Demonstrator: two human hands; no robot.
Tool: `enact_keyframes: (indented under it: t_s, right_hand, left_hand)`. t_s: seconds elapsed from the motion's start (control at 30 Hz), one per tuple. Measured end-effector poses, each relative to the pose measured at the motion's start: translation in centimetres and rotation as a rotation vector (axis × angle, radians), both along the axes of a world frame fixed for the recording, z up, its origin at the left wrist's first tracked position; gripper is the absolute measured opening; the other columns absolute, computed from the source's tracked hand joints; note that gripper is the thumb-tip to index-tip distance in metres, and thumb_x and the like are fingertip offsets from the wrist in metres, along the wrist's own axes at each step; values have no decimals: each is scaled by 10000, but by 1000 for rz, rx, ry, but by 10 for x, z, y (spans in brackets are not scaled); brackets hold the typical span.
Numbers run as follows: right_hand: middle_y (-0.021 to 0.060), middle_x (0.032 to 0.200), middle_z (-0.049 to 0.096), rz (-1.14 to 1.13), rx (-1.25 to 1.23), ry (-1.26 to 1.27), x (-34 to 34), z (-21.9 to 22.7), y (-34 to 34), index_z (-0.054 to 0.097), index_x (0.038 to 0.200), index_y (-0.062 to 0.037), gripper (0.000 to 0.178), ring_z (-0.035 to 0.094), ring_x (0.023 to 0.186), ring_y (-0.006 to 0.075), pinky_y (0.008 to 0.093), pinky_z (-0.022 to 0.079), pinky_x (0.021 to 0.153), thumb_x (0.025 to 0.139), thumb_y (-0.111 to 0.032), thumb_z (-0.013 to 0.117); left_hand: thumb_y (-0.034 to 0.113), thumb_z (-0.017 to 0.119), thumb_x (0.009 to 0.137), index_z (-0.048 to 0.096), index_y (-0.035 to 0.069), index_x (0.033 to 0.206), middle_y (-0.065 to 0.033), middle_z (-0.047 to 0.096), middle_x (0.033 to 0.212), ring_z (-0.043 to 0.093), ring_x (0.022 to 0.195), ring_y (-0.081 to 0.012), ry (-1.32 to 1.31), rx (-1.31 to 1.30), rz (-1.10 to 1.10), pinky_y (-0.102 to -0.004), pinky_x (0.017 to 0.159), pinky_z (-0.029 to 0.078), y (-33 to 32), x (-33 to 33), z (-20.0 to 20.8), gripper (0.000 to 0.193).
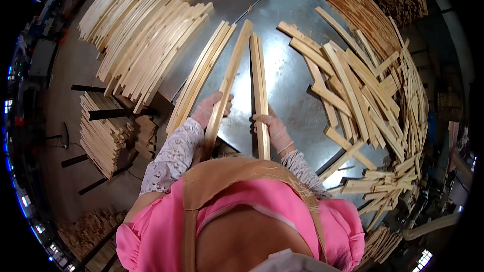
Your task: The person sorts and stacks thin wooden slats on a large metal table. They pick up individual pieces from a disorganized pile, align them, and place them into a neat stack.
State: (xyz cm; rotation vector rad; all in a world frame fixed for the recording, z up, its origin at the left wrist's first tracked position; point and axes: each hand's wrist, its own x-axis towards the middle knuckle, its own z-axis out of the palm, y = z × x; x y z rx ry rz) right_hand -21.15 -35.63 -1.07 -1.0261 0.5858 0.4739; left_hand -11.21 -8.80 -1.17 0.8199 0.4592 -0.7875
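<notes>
My left hand [207,110], in a pale pink glove, is closed round a long wooden strip [230,75] that slants away over the metal table. In my right hand [275,128], gloved alike, is the near part of a pair of wooden strips [259,80] lying side by side. Fingers of that hand wrap over the strips' edge. Just left of my left hand, a small row of wooden strips [203,73] lies on the table, close to my sleeve but apart from the held strip.
The grey metal table [297,88] spreads ahead. Stacked long strips [156,40] fill its left side, and a jumbled heap of shorter pieces [353,85] covers the right. A lower stack of strips [103,131] stands at left on dark metal bars [113,114].
</notes>
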Motion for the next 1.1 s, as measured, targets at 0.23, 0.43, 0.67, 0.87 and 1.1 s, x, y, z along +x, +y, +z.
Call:
enact_keyframes:
  t_s: [0.23, 0.43, 0.67, 0.87, 1.1]
  right_hand:
    - [127, 836, 692, -116, 26, -5, 55, 16, 28, 659, 1132, 40, 264, 717, 711, 231, 363, 647, 690, 967, -163, 691]
    - [246, 1005, 743, 274, -534, -147, 72, -39, 106, 386, 1525, 84, 793, 762, 897, 321, 394, 612, 848, 940, -342, 711]
    - [341, 1129, 753, 788, -960, -152, 85, 2, 191, 107, 1637, 149, 1130, 755, 1066, 462, 496, 603, 916, 964, -603, 616]
    - [382, 1160, 712, 581, -886, -248, 86, 1, 206, 292, 1582, 2, 851, 712, 1082, 541, 563, 568, 944, 1029, -579, 575]
    - [409, 1389, 501, 717, -895, -686, 114, -62, 199, 541, 1445, -143, 361, 686, 1108, 571, 535, 596, 931, 1102, -251, 506]
  left_hand:
    - [358, 711, 1045, 507, -53, 1539, -185, 709, 1222, 698, 944, -224, -121, -106, -95, -320, 825, 614, 34, 25, -1, 675]
    - [339, 741, 1015, 480, -49, 1576, -202, 733, 1228, 712, 944, -184, -493, 558, -331, -303, 796, 614, 78, 40, 24, 730]
    - [368, 651, 1016, 568, 91, 1553, -265, 702, 1374, 654, 1308, -426, -815, 1330, -466, -469, 1143, 499, 158, 52, 29, 610]
    - [513, 594, 1024, 639, 100, 1442, -265, 679, 1368, 637, 1279, -439, -838, 1430, -747, -508, 1128, 494, 162, 61, -9, 589]
    - [656, 770, 823, 339, 72, 1670, -213, 408, 1623, 484, 1450, -371, -835, 1683, -803, -485, 1123, 475, 118, 21, 30, 1116]
